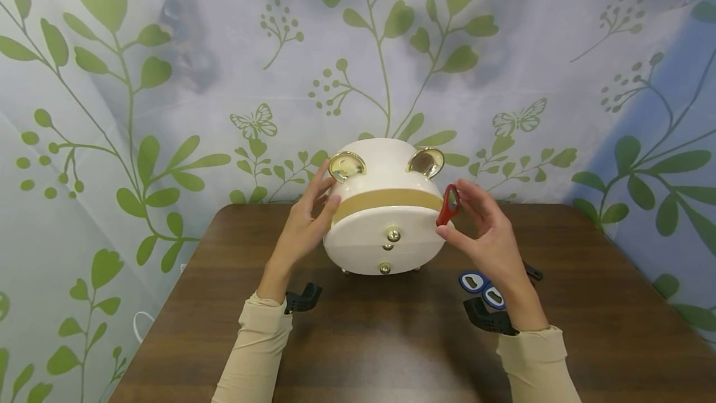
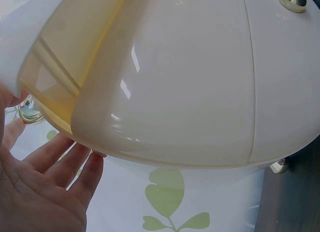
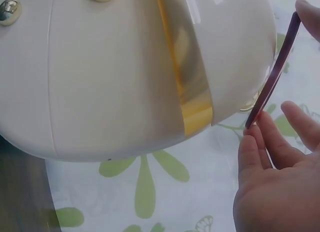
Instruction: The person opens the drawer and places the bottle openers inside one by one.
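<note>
A white rounded box (image 1: 386, 247) with gold ear-shaped discs, gold knobs and an amber band (image 1: 386, 199) stands on the table. My left hand (image 1: 304, 222) rests against its left side, thumb by the band; in the left wrist view the fingers (image 2: 82, 164) lie fairly straight along its edge. At the box's right side, my right hand (image 1: 489, 235) pinches a red bottle opener (image 1: 449, 204) between thumb and fingers. The right wrist view shows the opener (image 3: 274, 74) edge-on, held at both ends, beside the box's white top.
Two blue-rimmed bottle openers (image 1: 473, 282) lie on the brown wooden table (image 1: 369, 353) beneath the right forearm. A black handle (image 1: 533, 271) sticks out beyond that wrist. Behind the table hangs a leaf-patterned cloth (image 1: 291, 86).
</note>
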The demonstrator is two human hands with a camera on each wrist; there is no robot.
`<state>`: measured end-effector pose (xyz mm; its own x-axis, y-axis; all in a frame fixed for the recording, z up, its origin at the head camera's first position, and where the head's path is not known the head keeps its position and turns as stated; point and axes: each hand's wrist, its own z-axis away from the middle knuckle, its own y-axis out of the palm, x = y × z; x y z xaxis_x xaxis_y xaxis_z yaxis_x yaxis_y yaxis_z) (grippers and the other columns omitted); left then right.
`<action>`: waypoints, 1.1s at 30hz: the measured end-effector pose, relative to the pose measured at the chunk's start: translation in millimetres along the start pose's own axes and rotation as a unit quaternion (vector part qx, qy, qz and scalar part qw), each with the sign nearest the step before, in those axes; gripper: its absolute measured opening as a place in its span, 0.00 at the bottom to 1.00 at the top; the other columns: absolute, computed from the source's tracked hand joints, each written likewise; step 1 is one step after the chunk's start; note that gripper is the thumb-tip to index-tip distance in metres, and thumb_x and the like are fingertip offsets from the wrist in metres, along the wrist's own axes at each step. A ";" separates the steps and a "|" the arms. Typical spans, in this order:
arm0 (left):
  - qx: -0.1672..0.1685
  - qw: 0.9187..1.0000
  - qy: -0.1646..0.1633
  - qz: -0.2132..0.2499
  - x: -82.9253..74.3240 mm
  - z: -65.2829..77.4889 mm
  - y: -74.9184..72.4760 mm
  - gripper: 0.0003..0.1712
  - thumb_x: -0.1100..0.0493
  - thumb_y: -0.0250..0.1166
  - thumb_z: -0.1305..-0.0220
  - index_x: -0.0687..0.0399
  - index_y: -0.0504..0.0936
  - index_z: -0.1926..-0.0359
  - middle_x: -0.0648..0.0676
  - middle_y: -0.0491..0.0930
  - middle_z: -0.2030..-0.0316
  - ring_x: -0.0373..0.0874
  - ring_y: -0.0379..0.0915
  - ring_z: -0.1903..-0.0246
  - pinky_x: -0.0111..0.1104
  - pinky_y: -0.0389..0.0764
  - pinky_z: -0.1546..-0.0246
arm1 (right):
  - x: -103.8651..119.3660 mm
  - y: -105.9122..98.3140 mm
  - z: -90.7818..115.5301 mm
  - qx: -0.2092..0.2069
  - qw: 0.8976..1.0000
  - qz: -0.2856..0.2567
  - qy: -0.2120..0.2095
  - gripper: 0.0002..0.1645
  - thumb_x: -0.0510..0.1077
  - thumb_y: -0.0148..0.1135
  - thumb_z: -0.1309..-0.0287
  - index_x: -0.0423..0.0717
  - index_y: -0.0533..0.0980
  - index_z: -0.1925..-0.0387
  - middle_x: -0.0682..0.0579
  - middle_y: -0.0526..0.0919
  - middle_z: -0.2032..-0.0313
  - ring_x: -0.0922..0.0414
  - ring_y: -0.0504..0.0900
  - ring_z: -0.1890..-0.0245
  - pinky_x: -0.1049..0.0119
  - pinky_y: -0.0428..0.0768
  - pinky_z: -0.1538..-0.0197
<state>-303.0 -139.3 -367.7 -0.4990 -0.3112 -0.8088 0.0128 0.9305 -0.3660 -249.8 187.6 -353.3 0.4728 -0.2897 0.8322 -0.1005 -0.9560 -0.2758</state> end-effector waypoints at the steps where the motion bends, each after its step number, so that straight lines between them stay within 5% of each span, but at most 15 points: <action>1: 0.000 1.000 0.000 0.000 0.0 0.1 0.0 0.38 0.45 0.58 0.22 0.17 0.50 0.20 0.52 0.71 0.29 0.45 0.67 0.28 0.45 0.70 0.27 | 0.3 0.5 0.1 -0.001 1.000 -0.001 -0.002 0.48 0.33 0.75 0.43 0.46 0.64 0.24 0.46 0.68 0.27 0.49 0.66 0.26 0.80 0.65 0.29; 14: 0.001 1.000 -0.001 -0.001 -1.4 0.4 -0.8 0.38 0.44 0.57 0.22 0.15 0.50 0.21 0.51 0.71 0.28 0.43 0.66 0.28 0.44 0.69 0.27 | 5.8 10.8 0.2 -0.015 0.999 -0.031 -0.006 0.46 0.32 0.74 0.43 0.47 0.66 0.25 0.49 0.70 0.30 0.56 0.67 0.27 0.77 0.65 0.28; 26: 0.000 1.000 0.000 0.002 -0.1 -0.1 -0.4 0.39 0.45 0.57 0.22 0.21 0.50 0.19 0.52 0.71 0.29 0.44 0.66 0.28 0.45 0.69 0.27 | 4.1 10.2 0.9 0.012 0.997 -0.073 0.000 0.44 0.30 0.70 0.40 0.49 0.65 0.25 0.47 0.71 0.29 0.54 0.68 0.28 0.77 0.67 0.28; 33: 0.002 1.000 -0.006 0.001 0.0 0.0 -0.6 0.38 0.44 0.57 0.22 0.16 0.50 0.20 0.50 0.71 0.28 0.43 0.66 0.28 0.44 0.69 0.27 | 5.0 12.7 3.3 0.038 0.994 -0.102 0.002 0.43 0.29 0.67 0.37 0.48 0.63 0.24 0.47 0.72 0.30 0.53 0.67 0.25 0.77 0.69 0.30</action>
<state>-303.0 -139.8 -367.5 -0.4887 -0.3117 -0.8149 0.0166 0.9305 -0.3659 -245.8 174.1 -354.3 0.4723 -0.0909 0.8767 0.0635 -0.9886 -0.1368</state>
